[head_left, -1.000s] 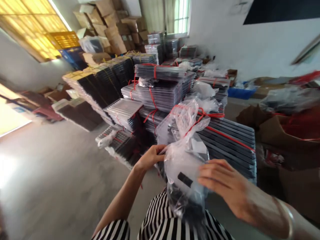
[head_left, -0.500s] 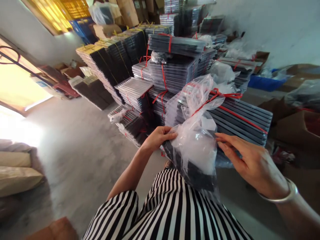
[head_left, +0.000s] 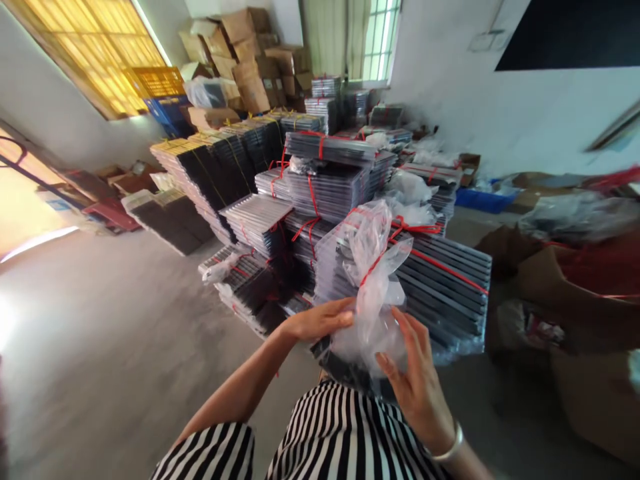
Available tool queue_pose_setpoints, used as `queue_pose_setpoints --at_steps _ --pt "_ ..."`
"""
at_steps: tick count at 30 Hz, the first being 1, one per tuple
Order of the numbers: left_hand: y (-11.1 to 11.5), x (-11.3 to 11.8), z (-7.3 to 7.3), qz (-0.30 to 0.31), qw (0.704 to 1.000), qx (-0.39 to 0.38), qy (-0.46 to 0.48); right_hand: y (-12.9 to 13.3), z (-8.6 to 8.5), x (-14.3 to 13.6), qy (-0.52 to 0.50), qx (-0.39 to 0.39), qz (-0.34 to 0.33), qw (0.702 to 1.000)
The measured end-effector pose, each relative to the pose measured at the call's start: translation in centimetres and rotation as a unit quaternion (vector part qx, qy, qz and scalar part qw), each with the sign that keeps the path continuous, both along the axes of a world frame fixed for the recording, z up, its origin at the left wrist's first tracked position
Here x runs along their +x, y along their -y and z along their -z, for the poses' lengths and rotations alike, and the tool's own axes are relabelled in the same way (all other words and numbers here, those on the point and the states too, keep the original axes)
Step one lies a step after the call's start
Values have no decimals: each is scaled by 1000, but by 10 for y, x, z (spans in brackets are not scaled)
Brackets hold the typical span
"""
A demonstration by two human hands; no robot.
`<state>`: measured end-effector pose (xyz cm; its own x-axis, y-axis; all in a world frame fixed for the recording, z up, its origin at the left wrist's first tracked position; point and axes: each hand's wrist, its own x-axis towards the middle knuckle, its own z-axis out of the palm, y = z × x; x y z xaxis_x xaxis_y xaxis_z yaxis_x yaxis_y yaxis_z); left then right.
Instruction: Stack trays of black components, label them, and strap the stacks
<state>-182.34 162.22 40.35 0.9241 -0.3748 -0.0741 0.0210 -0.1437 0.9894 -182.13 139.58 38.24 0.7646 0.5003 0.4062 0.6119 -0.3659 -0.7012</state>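
Note:
A clear plastic bag [head_left: 373,320], gathered at its neck with red string [head_left: 373,267], is in front of my body. White, cloudy material shows inside it, with something dark towards the bottom. My left hand [head_left: 320,320] has the bag's left side between thumb and fingers. On the right side my right hand [head_left: 417,373], with a bangle at the wrist, rests against the plastic, thumb and fingers apart. Just behind the bag, a stack of dark, ribbed panels [head_left: 445,287] is tied with red string and wrapped in plastic.
More tied panel stacks [head_left: 330,193] rise ahead, with yellow-tied stacks [head_left: 215,173] behind to the left. Cardboard boxes [head_left: 250,60] are piled at the back. Open cartons [head_left: 550,287] and a blue tray [head_left: 485,200] lie to the right. Concrete floor [head_left: 165,320] extends left.
My right hand has moved in from the right and now touches the bag. My left hand stays at the bag's left side. The view has tilted up, showing more wall and window.

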Motion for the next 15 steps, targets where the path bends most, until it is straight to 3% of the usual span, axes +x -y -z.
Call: queue_pose_setpoints --at_steps 4,9,12,15 --pt "27 2 -13 60 992 106 28 11 16 -8 -30 12 62 998" --pt "72 -7 -15 98 942 308 86 47 14 1 -21 -29 67 997" --pt "92 -6 -13 162 922 320 144 50 3 6 -9 -75 119 990" --pt "88 -6 -20 224 906 308 186 36 -9 12 -15 -74 158 985"
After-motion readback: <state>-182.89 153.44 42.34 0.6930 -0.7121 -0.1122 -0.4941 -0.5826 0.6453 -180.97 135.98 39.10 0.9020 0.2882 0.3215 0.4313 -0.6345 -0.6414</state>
